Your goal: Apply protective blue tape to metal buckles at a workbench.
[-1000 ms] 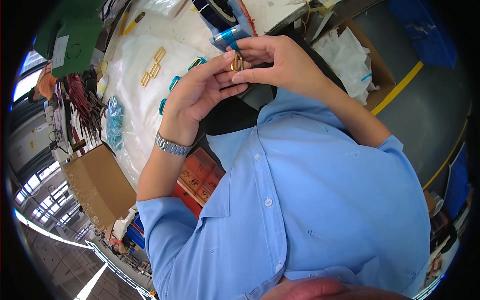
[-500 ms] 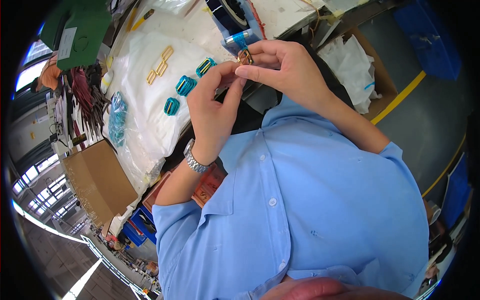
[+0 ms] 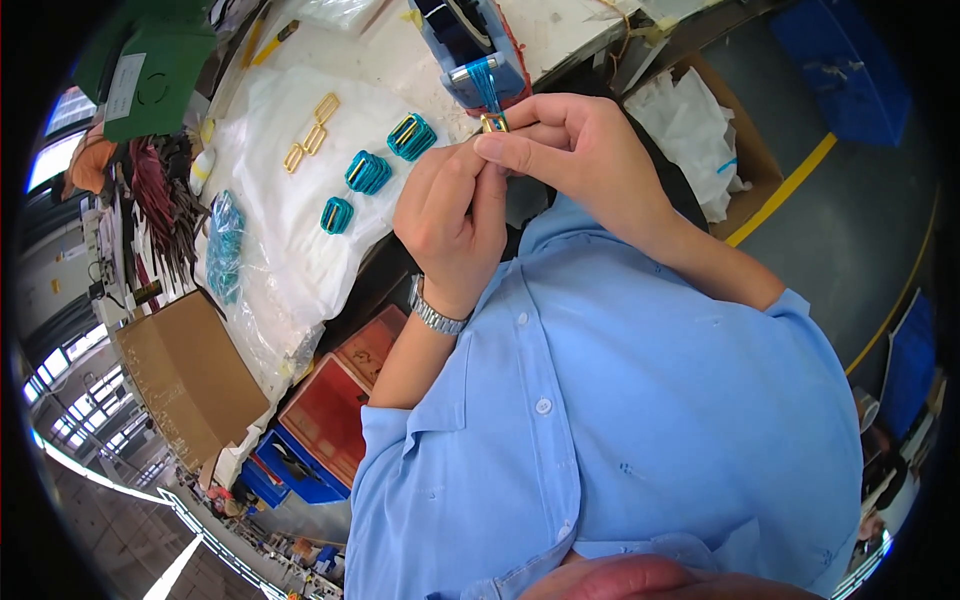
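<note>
My right hand (image 3: pixel 590 155) pinches a small gold buckle (image 3: pixel 494 123) between thumb and fingers. Pressed against it from the other side is my left hand (image 3: pixel 452 215), closed, its fingertips partly hidden behind the right thumb. A strip of blue film tape (image 3: pixel 487 84) stretches from the blue-grey tape dispenser (image 3: pixel 516 84) down to the buckle. Left of my hands lie several teal-wrapped buckles in three clumps: a small one (image 3: pixel 337 215), a middle one (image 3: pixel 368 172) and the nearest (image 3: pixel 411 136). Beyond them, bare gold buckles (image 3: pixel 315 138) rest on white plastic sheeting (image 3: pixel 285 215).
A clear bag of teal pieces (image 3: pixel 225 248) lies at the sheeting's left edge. A cardboard box (image 3: pixel 195 375) stands at the left, with red bins (image 3: pixel 325 415) beside my left arm. At the right, a carton (image 3: pixel 750 165) holds white crumpled plastic.
My left hand has moved right, closing in against the right one. The gold buckle has come slightly nearer to me, and more blue tape now shows between it and the dispenser.
</note>
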### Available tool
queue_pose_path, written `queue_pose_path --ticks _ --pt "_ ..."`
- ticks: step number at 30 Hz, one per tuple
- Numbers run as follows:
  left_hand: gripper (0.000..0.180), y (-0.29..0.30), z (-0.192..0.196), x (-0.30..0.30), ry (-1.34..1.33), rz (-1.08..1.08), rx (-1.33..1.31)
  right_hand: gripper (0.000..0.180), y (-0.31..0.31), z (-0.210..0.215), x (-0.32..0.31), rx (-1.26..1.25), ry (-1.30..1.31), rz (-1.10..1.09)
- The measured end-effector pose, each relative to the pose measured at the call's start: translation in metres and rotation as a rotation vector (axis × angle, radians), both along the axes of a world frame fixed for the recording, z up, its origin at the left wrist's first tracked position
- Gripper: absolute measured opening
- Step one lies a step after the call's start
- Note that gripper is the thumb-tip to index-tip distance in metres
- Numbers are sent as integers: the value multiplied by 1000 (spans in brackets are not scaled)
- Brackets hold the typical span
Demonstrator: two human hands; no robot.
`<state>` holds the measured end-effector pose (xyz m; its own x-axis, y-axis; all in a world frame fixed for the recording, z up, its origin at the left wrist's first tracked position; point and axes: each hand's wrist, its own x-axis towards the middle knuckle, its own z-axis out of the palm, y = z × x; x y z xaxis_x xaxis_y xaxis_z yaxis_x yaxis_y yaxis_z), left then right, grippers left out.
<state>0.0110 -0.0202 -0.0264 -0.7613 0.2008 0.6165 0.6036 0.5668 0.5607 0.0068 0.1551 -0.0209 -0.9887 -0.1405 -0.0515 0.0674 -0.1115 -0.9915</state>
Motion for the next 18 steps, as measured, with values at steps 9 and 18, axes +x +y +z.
queue_pose_path --ticks 9,18 --pt "21 -12 27 -36 -637 -118 231 33 -1 -22 3 -230 -63 71" --pt "29 -13 46 -65 -921 -223 210 36 6 -33 -22 -146 76 84"
